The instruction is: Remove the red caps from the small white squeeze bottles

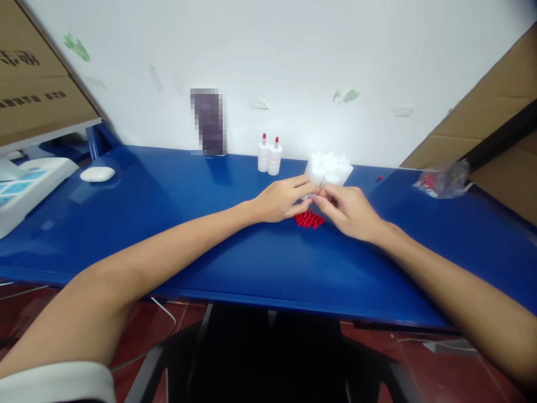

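Over the blue table (235, 252) my left hand (283, 198) is closed on a small white piece (308, 196), perhaps a nozzle tip, mostly covered by the fingers. Fingertips of my right hand (350, 210) are pinched together at the end of that piece; what they hold, if anything, is hidden. Just below both hands lies a pile of small red caps (309, 219). Behind them is a heap of white pointed pieces (329, 167), apparently in a white tray or bag. Two white bottles (274, 159) with red tips stand upright to the left of it.
Against the wall leans a blurred-out dark rectangle (211, 126). A white oval case (97, 174) and a white device (33, 187) sit on the left. At right lie a clear plastic bag (444, 180) with red pieces and one stray red cap (380, 178). Cardboard flanks both sides.
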Tool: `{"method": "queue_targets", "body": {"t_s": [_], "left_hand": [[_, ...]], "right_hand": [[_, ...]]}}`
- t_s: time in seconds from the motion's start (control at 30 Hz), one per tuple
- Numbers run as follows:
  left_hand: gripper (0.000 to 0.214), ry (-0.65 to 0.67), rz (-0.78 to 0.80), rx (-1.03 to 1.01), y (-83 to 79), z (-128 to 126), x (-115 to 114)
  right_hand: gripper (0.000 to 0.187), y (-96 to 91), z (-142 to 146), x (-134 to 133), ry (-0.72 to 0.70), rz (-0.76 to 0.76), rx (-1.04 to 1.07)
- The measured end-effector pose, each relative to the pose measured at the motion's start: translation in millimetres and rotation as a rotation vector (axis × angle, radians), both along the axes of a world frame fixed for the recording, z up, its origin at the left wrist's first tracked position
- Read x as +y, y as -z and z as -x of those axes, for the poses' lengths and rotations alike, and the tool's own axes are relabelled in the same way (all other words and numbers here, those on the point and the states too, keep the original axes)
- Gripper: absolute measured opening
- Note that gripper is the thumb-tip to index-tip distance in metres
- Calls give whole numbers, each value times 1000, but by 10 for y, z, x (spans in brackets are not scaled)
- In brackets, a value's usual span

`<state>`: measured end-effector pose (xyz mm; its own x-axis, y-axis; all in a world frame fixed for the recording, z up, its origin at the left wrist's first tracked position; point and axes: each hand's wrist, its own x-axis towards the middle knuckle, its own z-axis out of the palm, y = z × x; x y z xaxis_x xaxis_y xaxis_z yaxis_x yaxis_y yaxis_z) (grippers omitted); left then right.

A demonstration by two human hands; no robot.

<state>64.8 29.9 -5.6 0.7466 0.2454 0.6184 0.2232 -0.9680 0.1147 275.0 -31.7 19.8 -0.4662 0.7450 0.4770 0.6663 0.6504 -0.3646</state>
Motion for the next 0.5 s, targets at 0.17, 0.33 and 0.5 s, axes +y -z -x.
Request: {"method": "queue_targets", "body": {"t_s": [0.17,0.33,0.5], "left_hand": [[28,-4,-32,11,-5,5,-12],[30,-78,47,-157,23,26,31],[29,-86,81,-152,23,27,33]], "right_hand": [[33,-12,-5,19,-32,-3,6],[40,-27,-59,39,-5,24,29],[30,-28,-142,115,2,152,-134]]}}
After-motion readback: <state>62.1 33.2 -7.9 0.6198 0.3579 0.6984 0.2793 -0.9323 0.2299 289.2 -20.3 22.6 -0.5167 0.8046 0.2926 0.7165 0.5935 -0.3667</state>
